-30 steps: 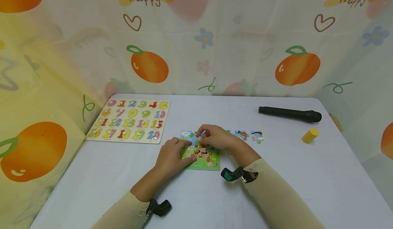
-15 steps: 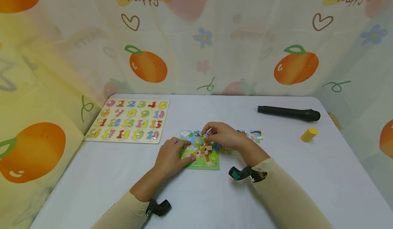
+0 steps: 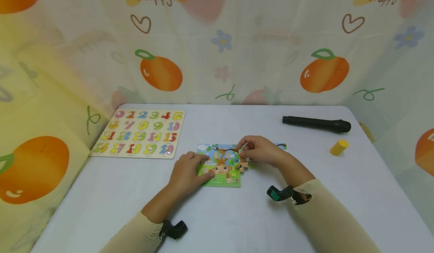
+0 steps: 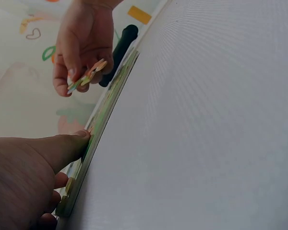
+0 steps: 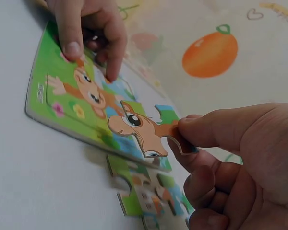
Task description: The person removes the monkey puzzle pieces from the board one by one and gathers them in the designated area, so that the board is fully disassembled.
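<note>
Right hand [image 3: 261, 150] pinches the puzzle piece [image 5: 138, 125] by one end, so it could slip; left hand [image 3: 187, 171] rests unclenched on the board [image 3: 222, 183].

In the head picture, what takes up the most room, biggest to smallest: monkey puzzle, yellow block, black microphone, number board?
1. Number board
2. Monkey puzzle, partly covered by the left hand
3. Black microphone, longer than the puzzle but thin
4. Yellow block

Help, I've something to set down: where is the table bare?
Bare: behind the monkey puzzle, between number board and microphone; also between yellow cylinder and right sleeve. Crowded: around that puzzle, with left hand, right hand and loose pieces.
</note>
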Motion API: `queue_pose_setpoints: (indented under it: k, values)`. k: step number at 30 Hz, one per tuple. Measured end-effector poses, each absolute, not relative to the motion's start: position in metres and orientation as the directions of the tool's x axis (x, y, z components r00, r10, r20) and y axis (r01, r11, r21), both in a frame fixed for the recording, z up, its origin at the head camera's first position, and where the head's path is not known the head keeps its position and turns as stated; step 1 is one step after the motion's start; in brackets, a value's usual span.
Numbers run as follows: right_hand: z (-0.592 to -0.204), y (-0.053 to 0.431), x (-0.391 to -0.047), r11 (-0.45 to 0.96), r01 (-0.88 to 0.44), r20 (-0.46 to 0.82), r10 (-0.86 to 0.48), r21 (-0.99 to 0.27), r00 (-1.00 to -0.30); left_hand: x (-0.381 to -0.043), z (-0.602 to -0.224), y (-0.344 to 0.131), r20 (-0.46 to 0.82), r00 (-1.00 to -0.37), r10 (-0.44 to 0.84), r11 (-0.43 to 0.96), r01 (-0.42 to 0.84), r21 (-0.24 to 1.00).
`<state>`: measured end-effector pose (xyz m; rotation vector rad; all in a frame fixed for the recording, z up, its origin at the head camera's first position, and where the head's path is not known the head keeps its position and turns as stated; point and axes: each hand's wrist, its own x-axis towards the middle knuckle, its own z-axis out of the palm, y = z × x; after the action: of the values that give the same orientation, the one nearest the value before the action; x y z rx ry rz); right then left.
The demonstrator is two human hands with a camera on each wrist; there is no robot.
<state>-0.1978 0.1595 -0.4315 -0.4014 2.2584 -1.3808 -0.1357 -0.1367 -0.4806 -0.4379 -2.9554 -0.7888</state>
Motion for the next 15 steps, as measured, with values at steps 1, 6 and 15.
queue_pose_setpoints:
  k: [1,6,15]
  values:
    - [-0.432,0.162,-0.197,0.456,-0.015,-0.226,-0.469,-0.890,-0.854,-0.136,-0.481,-0.137,0.123,-0.959,0.255,0.830,0.282,0.481]
    - [-0.435,0.177,-0.194,0.480,-0.012,-0.233,-0.447,-0.877,-0.864,-0.136,-0.483,-0.138,0.118,-0.960,0.253,0.830,0.278,0.483]
    - [-0.443,0.209,-0.184,0.539,0.006,-0.249,-0.379,-0.842,-0.891,-0.136,-0.483,-0.138,0.109,-0.961,0.253,0.834,0.273,0.478]
